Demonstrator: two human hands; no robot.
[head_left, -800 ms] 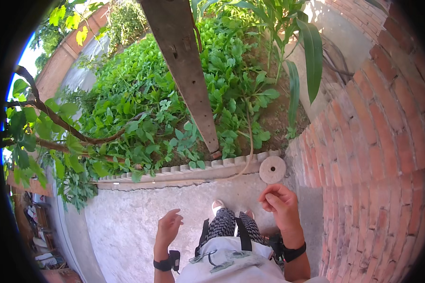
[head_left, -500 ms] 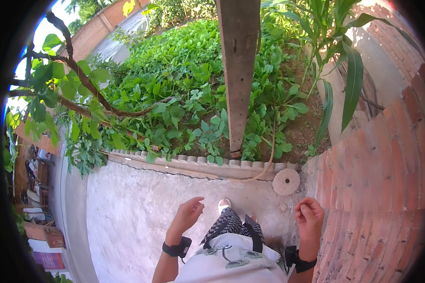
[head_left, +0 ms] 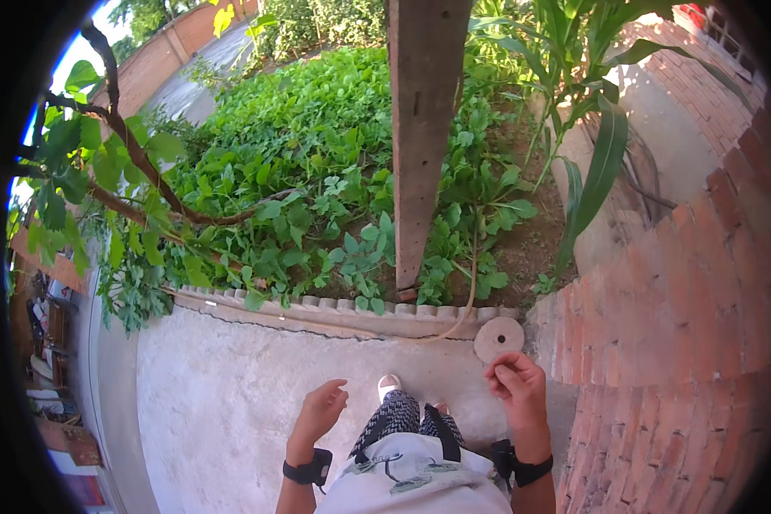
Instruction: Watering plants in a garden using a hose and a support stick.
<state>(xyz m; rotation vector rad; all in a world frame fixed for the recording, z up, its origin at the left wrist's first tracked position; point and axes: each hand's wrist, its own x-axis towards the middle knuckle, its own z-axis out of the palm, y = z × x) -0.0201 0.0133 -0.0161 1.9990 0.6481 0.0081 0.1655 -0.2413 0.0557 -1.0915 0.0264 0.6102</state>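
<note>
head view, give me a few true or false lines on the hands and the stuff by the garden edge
1. The left hand holds a trowel. False: it is open and holds nothing.
2. A round stone disc lies flat near the brick wall. True.
3. The right hand rests on the disc. False: it hangs apart from it, fingers curled.
4. A wooden post rises from the green plants. True.
5. Both wrists carry dark bands. True.

Bright daylight, sunlit plants [head_left: 317, 171], shaded concrete floor [head_left: 231, 403]; sharp focus; fisheye bends brick wall [head_left: 694, 283], black rim.
</note>
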